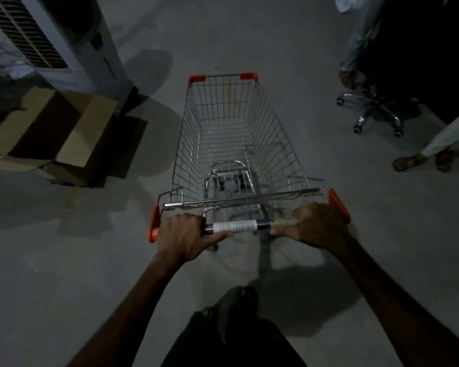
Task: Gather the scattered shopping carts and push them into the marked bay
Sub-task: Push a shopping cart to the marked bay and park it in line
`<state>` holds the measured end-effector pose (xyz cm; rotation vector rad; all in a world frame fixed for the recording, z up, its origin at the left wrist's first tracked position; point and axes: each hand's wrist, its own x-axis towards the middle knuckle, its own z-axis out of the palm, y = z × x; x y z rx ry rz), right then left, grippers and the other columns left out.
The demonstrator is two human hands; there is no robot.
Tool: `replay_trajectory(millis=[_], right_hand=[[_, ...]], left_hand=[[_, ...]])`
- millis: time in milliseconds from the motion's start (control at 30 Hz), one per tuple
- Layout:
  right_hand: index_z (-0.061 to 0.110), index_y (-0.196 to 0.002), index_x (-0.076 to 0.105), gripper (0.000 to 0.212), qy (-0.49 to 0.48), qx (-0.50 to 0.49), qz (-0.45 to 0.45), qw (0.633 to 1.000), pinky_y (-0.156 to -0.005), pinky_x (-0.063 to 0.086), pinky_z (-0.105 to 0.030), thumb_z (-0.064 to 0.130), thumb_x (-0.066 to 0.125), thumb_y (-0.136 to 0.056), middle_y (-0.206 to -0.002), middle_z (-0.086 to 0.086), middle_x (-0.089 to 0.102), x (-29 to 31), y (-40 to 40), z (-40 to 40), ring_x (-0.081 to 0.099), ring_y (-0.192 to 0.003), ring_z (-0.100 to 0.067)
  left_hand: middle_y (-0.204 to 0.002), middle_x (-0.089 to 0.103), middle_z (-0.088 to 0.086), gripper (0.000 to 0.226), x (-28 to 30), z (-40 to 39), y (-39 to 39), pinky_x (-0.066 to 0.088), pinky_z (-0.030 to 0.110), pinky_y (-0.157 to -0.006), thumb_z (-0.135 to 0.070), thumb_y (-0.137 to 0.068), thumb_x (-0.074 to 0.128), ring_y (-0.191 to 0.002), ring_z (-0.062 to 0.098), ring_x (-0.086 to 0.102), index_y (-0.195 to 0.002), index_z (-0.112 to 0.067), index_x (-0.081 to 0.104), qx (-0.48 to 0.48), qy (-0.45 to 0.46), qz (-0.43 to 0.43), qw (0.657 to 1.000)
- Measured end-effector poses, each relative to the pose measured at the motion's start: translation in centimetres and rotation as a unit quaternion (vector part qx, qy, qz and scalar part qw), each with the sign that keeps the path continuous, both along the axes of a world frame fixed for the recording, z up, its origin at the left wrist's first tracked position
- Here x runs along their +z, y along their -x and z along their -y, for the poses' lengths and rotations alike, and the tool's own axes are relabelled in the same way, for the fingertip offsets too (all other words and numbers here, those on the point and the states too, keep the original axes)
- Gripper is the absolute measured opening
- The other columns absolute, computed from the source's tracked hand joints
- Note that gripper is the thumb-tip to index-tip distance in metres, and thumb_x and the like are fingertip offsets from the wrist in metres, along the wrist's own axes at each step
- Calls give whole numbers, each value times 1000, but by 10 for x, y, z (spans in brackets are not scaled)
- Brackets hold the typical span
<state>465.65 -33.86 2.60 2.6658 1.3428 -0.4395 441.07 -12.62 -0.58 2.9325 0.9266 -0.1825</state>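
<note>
A wire shopping cart [233, 133] with orange corner caps stands on the grey floor right in front of me, its basket empty. Its handle bar [236, 225] carries a white label and orange end pieces. My left hand [186, 235] grips the bar near its left end. My right hand [317, 225] grips it near the right end. The cart points away from me, up the frame. No other cart and no marked bay show in this dim view.
An open cardboard box [53, 133] sits on the floor at the left, beside a tall white air cooler [51, 41]. At the right stand a swivel chair base [376, 112] and a person's sandalled feet [419, 161]. Bare floor lies ahead of the cart.
</note>
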Motion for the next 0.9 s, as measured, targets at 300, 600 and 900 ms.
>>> replay_trajectory(millis=[300,600,900], right_hand=[[32,-95,79,88,7,-68,10,998,-110,38,-40,105,35,-73,-100,12,78,-1,51,-6,72,-105,-10],[33,-116,76,87,-2,-237,-54,970,-100,46,-38,101,40,-76,-112,1,79,9,152,4,73,-109,-17],[40,-110,68,80,-9,-362,-27,932,-102,41,-41,101,27,-79,-95,9,75,8,263,74,73,-106,-16]], left_hand=[[-53,45,-10,96,-6,-47,2,33,29,-53,-109,-65,-6,-47,9,43,-53,-27,44,-102,-2,-33,994],[-68,62,-8,102,-3,-91,0,48,35,-73,-111,-67,9,-66,14,60,-72,-27,67,-258,1,-84,962],[-72,56,-8,99,-3,-39,9,52,35,-80,-114,-56,2,-77,18,66,-71,-30,52,-410,-1,-74,909]])
